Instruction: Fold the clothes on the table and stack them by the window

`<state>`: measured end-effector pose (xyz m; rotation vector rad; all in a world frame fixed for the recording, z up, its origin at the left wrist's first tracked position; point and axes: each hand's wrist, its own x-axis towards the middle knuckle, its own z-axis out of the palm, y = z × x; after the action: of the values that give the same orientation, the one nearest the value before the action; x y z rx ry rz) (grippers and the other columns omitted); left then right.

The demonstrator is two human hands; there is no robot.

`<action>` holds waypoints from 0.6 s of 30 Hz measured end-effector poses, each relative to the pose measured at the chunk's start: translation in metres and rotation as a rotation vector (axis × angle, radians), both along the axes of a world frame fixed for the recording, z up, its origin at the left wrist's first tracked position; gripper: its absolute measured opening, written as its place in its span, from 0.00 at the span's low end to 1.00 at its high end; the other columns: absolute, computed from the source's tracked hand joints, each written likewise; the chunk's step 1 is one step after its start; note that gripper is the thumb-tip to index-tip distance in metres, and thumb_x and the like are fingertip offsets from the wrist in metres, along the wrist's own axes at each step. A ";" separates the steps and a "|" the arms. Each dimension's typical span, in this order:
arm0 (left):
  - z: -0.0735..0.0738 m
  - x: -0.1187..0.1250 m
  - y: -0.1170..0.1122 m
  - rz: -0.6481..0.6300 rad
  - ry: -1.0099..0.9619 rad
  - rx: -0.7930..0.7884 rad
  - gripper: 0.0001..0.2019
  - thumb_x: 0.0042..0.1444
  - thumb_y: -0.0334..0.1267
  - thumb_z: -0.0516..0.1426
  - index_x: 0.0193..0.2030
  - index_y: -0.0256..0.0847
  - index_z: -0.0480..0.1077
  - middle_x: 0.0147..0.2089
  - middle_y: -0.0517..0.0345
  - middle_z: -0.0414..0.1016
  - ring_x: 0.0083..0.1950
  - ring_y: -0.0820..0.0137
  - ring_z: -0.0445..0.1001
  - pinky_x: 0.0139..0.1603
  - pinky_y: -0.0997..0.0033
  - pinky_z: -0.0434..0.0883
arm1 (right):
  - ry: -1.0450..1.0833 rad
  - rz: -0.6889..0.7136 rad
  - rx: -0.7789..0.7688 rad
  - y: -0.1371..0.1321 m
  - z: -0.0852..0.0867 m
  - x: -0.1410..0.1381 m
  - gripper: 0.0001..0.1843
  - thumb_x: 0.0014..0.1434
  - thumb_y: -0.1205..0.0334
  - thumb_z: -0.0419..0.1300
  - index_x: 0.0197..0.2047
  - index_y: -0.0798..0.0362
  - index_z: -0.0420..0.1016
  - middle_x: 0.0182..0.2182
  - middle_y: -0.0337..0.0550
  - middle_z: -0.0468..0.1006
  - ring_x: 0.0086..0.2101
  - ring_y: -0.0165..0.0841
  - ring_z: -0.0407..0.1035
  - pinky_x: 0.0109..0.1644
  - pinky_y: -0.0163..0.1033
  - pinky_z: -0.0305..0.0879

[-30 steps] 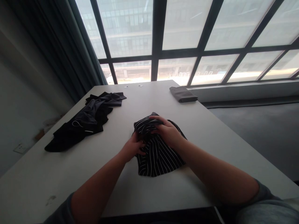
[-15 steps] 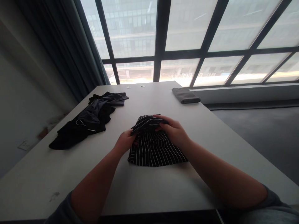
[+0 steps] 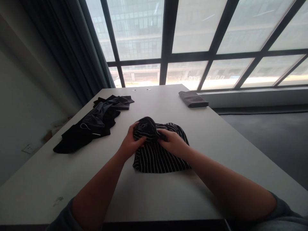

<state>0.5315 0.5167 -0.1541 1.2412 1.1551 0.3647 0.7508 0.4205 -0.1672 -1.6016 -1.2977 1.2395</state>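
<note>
A black garment with white pinstripes [image 3: 161,160] lies bunched on the white table [image 3: 134,199] in front of me. Its near part rests flat, while the far part is lifted and gathered in my hands. My left hand [image 3: 131,144] grips the gathered cloth on the left, thumb on top. Fingers of my right hand [image 3: 174,144] pinch a fold near the middle, beside a dark band of cloth that arches up between the hands. Which part of the garment this band is, I cannot tell. Some fingertips are hidden by the fabric.
A loose heap of black and dark grey clothes [image 3: 93,123] with a pale cord lies on the table's left side. A folded grey cloth [image 3: 193,99] sits near the far right edge. Beyond the table are a dark curtain [image 3: 69,45] and a large framed window [image 3: 190,29].
My left hand has moved up and farther over the cloth. The right hand has shifted slightly down, and the gathered fabric now opens into an arched dark band.
</note>
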 end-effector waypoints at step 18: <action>0.045 0.021 0.076 -0.920 0.022 -0.351 0.07 0.56 0.36 0.64 0.41 0.39 0.78 0.42 0.54 0.83 0.43 0.63 0.81 0.49 0.61 0.80 | 1.067 1.159 -0.281 -0.049 0.032 -0.013 0.65 0.57 0.50 0.76 0.83 0.49 0.39 0.58 0.58 0.81 0.47 0.40 0.83 0.45 0.37 0.78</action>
<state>0.5524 0.5923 -0.1092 1.3176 0.5301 -0.5196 0.7374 0.3717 -0.1356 0.0378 -1.2566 2.5164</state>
